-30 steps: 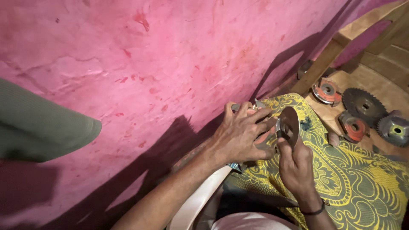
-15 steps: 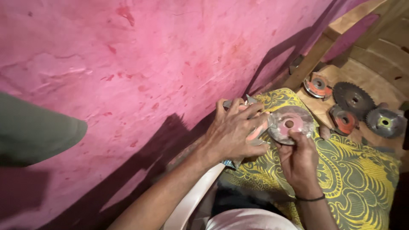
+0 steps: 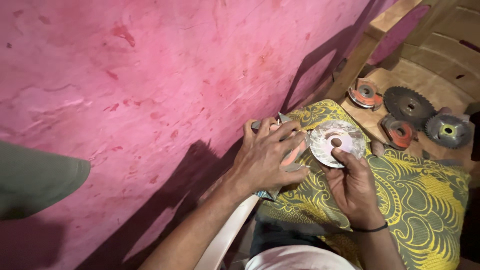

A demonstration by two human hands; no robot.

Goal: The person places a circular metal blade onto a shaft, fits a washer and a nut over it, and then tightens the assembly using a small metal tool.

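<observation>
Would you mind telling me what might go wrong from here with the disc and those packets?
The right hand holds the pale disc by thumb and fingers only, over the patterned cloth; it could slip. The left hand presses on loose packets at the cloth's edge, beside the pink wall; they might slide off. Toothed blades lie nearby, bare.

wall: pink | cloth: yellow-green swirl pattern | disc: pale silvery | blade: dark grey

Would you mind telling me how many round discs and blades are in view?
5: one pale disc in the right hand; four on the wooden surface at. Others may be hidden.
</observation>
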